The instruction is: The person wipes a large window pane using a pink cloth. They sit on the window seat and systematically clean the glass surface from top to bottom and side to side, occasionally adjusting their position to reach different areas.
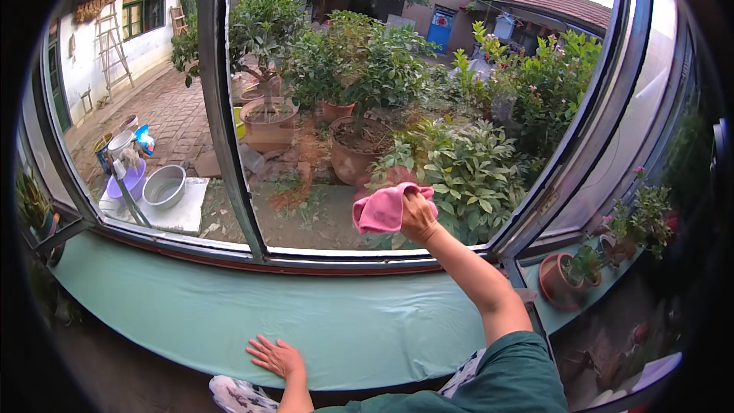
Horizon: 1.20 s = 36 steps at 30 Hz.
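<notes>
My right hand [420, 215] grips a bunched pink cloth [379, 209] and holds it against the lower part of a large window pane [309, 212]. A faint reflection of the cloth shows in the glass just above it. Down at the front, my left hand [277, 358] lies flat with fingers spread on the pale green cover [355, 321] of the sill. Nothing is in that hand. A metal window frame [226, 97] borders the pane on the left, and its lower rail runs along the back of the sill.
Potted plants [565, 278] stand on the sill beyond the right frame. Another plant [31, 198] is at the far left. Through the glass are large clay pots [361, 155], leafy shrubs [470, 172], a grey basin [164, 186] and a purple basin [127, 180] on a brick-paved yard.
</notes>
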Each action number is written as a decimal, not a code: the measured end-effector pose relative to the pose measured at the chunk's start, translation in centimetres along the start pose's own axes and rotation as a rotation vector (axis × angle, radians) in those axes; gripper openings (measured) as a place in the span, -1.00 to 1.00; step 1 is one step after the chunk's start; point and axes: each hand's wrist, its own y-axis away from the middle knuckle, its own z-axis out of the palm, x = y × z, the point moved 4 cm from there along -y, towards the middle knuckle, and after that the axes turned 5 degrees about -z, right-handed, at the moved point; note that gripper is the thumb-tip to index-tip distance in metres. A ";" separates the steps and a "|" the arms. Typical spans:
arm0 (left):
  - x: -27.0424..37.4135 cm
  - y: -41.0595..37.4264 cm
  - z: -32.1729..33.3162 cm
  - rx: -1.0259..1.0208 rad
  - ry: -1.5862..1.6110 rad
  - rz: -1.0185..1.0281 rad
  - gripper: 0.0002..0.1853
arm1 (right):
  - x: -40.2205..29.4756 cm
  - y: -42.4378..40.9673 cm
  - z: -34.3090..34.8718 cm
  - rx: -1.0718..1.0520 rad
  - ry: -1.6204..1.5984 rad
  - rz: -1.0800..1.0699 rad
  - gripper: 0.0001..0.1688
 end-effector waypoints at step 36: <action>-0.4 -0.7 2.1 0.133 -0.153 0.037 -0.43 | 8.9 -0.3 -8.0 0.511 0.192 0.393 -0.50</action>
